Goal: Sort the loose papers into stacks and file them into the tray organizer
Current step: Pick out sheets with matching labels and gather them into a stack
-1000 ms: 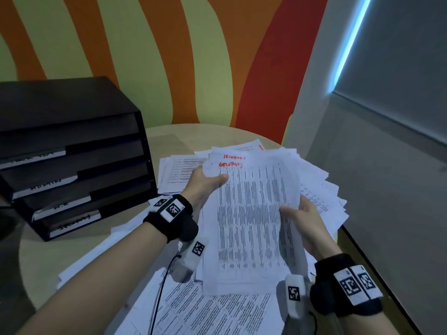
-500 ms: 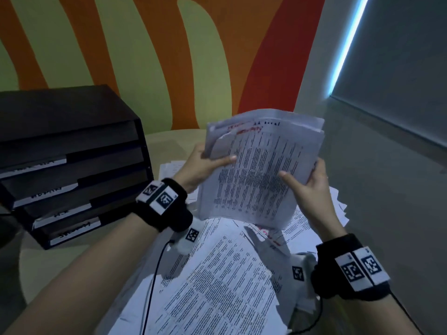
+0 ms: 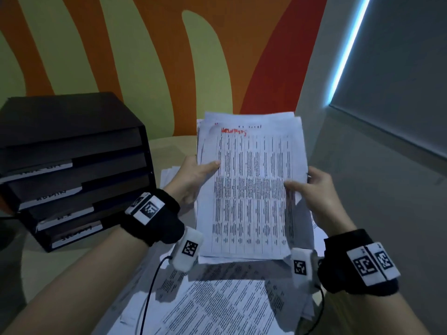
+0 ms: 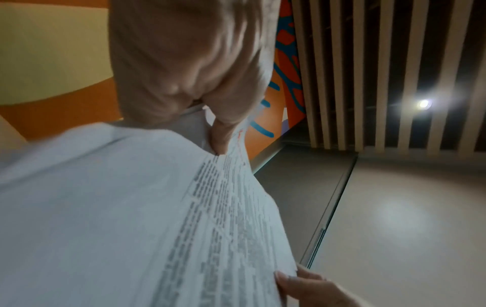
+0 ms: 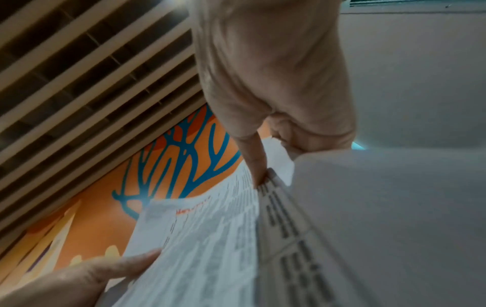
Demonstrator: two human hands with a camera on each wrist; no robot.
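Left hand [image 3: 193, 175] and right hand [image 3: 312, 189] each pinch a side of upright paper stack [image 3: 249, 189]; tray organizer [image 3: 72, 165] slots' contents unclear; loose papers [image 3: 217, 305] on bench [image 3: 169, 146].

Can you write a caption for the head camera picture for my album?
Both hands, left hand and right hand, hold a stack of papers upright beside the tray organizer.

head looks down, wrists look up
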